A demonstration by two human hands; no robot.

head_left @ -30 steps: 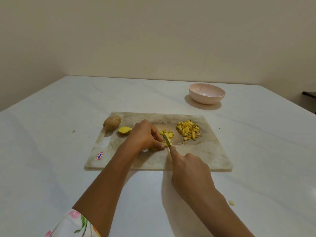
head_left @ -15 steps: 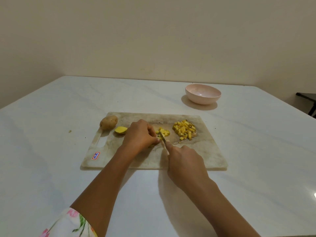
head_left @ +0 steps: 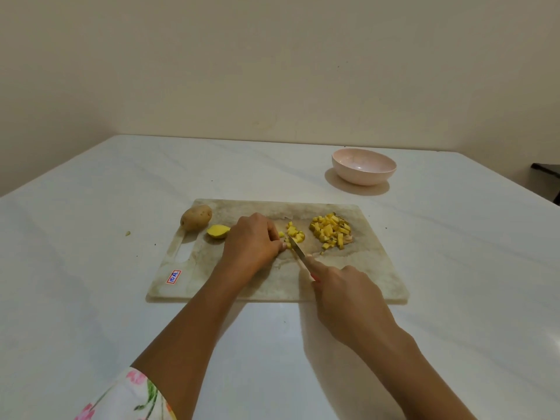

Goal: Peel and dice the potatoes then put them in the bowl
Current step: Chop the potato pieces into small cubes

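Head view. White marbled surface (head_left: 91,268) under a plain beige wall. Dark object (head_left: 545,177) cropped by the right frame edge, not identifiable. Floral sleeve (head_left: 127,398) cut off at the bottom edge. Small scrap (head_left: 128,233) left of the board, too small to name.

Hidden or unclear: potato piece (head_left: 287,245) under cut almost wholly covered by the left hand, only a yellow sliver showing at the fingertips, shape not readable. Knife (head_left: 298,252) handle buried in the right hand, only a red trace showing below the blade. Sticker (head_left: 174,276) on the near left corner of the cutting board (head_left: 363,274), print not legible.

Hands: left hand (head_left: 250,244) palm down, fingers curled, fingertips pinning the potato piece to the board. Right hand (head_left: 345,295) wrapped round the knife handle, forefinger stretched along the spine, blade slanting up and left, tip at a small heap of dice (head_left: 294,231) just beside the left fingertips.

Task items: larger heap of diced potato (head_left: 331,231) on the far right part of the board, apart from the small heap. Unpeeled potato (head_left: 196,218) at the far left corner of the board. Peeled half potato (head_left: 218,231) just beside it, near the left hand. Pink bowl (head_left: 363,174) off the board, beyond its far right corner.
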